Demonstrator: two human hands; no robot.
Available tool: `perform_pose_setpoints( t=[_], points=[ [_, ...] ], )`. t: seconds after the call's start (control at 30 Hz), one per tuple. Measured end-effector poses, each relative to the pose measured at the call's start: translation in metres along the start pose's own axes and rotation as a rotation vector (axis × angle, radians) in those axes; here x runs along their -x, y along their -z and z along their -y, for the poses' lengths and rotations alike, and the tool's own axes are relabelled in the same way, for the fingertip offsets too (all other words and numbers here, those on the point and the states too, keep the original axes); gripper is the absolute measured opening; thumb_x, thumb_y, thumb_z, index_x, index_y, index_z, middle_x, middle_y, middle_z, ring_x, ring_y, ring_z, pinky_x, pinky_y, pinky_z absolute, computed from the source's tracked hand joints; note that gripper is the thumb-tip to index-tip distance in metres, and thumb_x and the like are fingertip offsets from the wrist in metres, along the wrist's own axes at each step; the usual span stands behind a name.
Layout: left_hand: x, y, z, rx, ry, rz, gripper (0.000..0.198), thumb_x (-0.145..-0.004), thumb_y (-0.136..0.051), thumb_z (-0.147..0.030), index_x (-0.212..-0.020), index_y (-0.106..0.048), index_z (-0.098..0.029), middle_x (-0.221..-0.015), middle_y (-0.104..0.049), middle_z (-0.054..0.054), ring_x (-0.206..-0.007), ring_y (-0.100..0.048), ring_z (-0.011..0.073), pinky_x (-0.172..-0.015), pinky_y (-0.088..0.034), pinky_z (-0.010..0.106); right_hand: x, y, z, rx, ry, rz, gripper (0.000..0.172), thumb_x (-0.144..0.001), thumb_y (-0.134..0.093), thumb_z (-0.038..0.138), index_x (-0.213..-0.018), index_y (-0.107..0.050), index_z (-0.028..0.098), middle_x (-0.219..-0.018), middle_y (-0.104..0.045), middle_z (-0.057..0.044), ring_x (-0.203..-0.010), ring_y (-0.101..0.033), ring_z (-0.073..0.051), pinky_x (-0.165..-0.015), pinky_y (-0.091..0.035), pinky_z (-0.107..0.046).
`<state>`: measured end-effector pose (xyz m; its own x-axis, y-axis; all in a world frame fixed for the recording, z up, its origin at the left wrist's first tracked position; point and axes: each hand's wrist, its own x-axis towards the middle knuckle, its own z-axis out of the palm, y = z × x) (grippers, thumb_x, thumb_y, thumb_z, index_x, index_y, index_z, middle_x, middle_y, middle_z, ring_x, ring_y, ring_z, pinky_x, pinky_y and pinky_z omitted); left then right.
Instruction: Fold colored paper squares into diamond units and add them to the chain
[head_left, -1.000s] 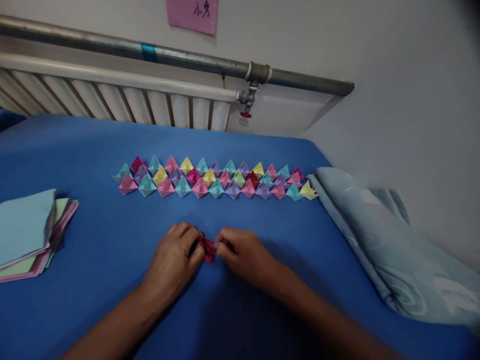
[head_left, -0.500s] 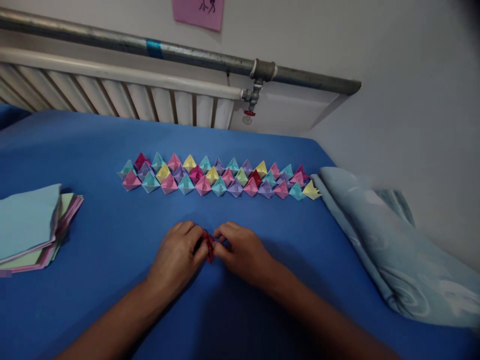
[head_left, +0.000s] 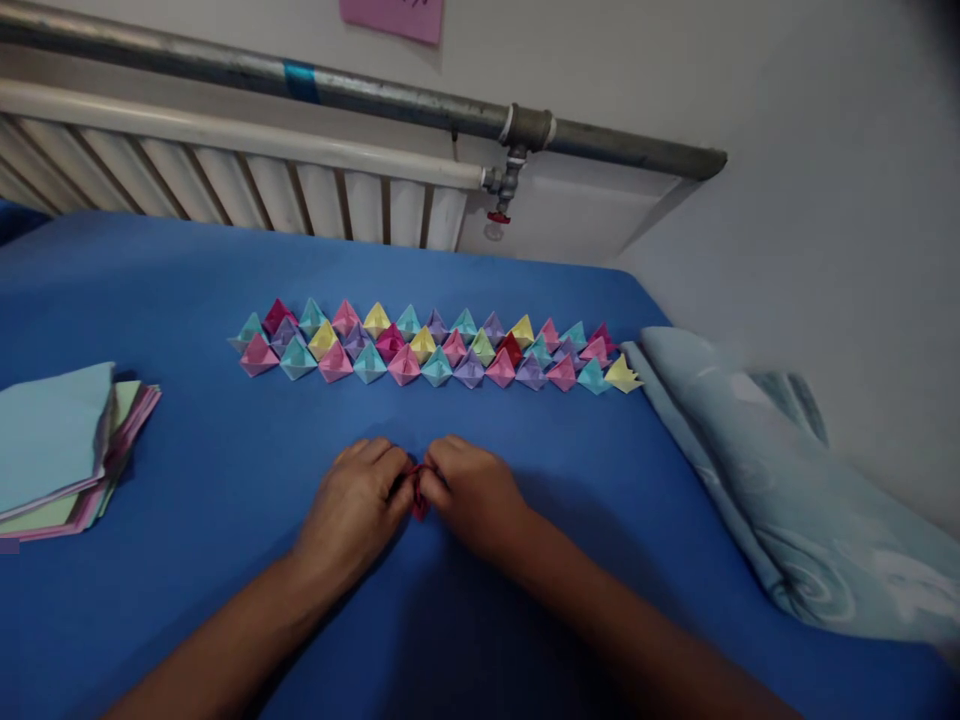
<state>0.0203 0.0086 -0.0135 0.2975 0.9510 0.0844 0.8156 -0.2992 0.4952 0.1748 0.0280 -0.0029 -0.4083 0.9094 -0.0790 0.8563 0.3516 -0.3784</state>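
My left hand (head_left: 360, 505) and my right hand (head_left: 469, 492) meet over the blue table (head_left: 187, 470), fingers curled and pinched together on a small red folded paper (head_left: 418, 497). Only a sliver of the red paper shows between my fingertips. Beyond my hands lies a long band of several folded paper boats (head_left: 435, 350) in pink, teal, yellow, purple and red, set in tight rows.
A stack of coloured paper sheets (head_left: 60, 450) lies at the left edge. A folded pale blue cloth (head_left: 780, 480) lies along the table's right side. Behind the table are a white radiator (head_left: 247, 190), a metal pipe (head_left: 375, 95) and a grey wall.
My two hands have closed in on each other, so less of the red paper shows. The view has shifted slightly.
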Motion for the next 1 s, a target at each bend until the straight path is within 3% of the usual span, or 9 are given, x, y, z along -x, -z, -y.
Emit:
perform_pose_setpoints(
  t=[0.53,0.67,1.0],
  points=[
    [-0.0008,0.0028,-0.0023,-0.015,0.023,0.019,0.016,-0.085,-0.05,-0.018,-0.07,-0.056,-0.018,-0.075,-0.059,0.003,-0.074,-0.053,0.0187,-0.069,-0.042,0.033,0.0007,-0.0009,-0.0005,-0.005,0.041,-0.039,0.01,-0.084,-0.052,0.013,-0.076,-0.058,0.016,-0.075,-0.06,-0.001,-0.066,-0.05,-0.012,-0.061,-0.03,-0.025],
    [-0.0004,0.0027,-0.0048,-0.027,0.028,0.001,0.013,-0.086,-0.05,-0.021,-0.077,-0.059,-0.018,-0.08,-0.06,0.004,-0.077,-0.054,0.0192,-0.071,-0.043,0.033,0.001,0.0006,0.0005,-0.002,0.019,-0.013,0.01,-0.086,-0.053,0.015,-0.078,-0.059,0.017,-0.076,-0.061,-0.001,-0.068,-0.051,-0.012,-0.061,-0.029,-0.025],
    [0.0006,-0.0034,-0.0069,-0.068,0.001,-0.035,0.016,-0.084,-0.048,-0.016,-0.07,-0.055,-0.018,-0.072,-0.058,0.003,-0.07,-0.052,0.0181,-0.064,-0.041,0.032,-0.0005,0.0031,0.0015,-0.022,-0.013,0.045,0.011,-0.087,-0.051,0.017,-0.08,-0.059,0.017,-0.079,-0.061,-0.001,-0.067,-0.051,-0.012,-0.06,-0.029,-0.026]
  ],
)
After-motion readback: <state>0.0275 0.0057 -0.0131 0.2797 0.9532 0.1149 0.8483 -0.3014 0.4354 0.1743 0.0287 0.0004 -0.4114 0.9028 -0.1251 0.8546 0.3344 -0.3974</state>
